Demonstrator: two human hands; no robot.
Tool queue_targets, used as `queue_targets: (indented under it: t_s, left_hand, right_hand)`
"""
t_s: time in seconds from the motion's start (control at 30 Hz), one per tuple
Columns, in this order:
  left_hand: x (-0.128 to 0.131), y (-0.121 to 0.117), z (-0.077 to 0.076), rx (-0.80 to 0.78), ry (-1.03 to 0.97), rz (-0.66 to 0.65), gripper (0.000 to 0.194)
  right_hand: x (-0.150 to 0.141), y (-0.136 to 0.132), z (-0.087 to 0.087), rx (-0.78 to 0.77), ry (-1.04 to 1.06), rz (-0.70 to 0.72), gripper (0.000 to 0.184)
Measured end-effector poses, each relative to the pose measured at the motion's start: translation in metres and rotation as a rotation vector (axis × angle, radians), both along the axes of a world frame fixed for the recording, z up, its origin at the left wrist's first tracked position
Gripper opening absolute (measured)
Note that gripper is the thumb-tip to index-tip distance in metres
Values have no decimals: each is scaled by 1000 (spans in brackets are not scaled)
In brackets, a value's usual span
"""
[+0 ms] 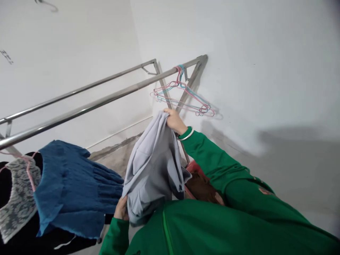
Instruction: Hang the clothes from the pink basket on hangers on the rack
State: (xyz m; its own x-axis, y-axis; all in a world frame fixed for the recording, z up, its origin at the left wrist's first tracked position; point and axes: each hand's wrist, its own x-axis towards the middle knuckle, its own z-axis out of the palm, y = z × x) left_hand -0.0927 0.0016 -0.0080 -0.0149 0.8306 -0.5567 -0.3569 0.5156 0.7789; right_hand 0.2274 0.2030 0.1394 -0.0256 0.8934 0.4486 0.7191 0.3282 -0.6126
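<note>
**A:** How are the arms set in the head view?

**B:** The right arm stretches up and forward, with the right hand (174,121) high on a grey hoodie (151,166). The left hand (121,209) is low, at the hoodie's lower edge. Both sleeves are green, and one bangle (186,134) circles the right wrist.

**A:** What's the grip doing?

**B:** Each hand is clenched on the grey fabric, so the hoodie hangs between them, just in front of the drying rack (87,106).

**A:** What else is there, counted?

**B:** The rack has two steel rails. Wire hangers (183,97) hang in a tangled bunch near its wall end, at least three, though the exact number is hard to tell. Toward its other end are three garments: one blue top (71,187), one grey lace piece (18,194) and one black garment (53,244). Below the rack, just beyond the hoodie, lies one red and brown bundle (199,180).
</note>
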Motion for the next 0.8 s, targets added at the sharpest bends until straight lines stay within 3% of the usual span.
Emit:
queue_targets:
  t_s: [0.07,0.13,0.23,0.33,0.4,0.47,0.53,0.6,0.67,0.8]
  left_hand:
    - [14,-10,5,-47,3,-30,62]
    - [22,-19,9,-46,13,-90,76]
    - [20,-27,15,-9,30,-104,84]
    - [12,-27,26,54,101,-44,68]
    - [11,-27,35,76,165,-3,61]
    - [16,-27,45,71,210,20,58]
    - [23,-29,52,54,212,22,55]
    - [30,-31,56,45,177,7,52]
    - [33,-31,57,36,140,-3,49]
    - [33,-30,53,-7,147,35,52]
  right_hand:
    - [-1,13,-15,-240,-246,3,31]
    - [-5,20,-39,-388,-366,33,26]
    - [-11,19,-75,-478,-446,96,21]
    - [-13,13,-93,-512,-500,193,17]
    - [-8,11,-88,-483,-504,257,25]
    - [5,11,-69,-400,-479,261,38]
    - [26,15,-41,-216,-435,90,42]
    - [55,21,-14,30,-410,-213,40]
    - [85,30,7,170,-441,-421,38]
    - [135,50,22,174,-496,-524,32]
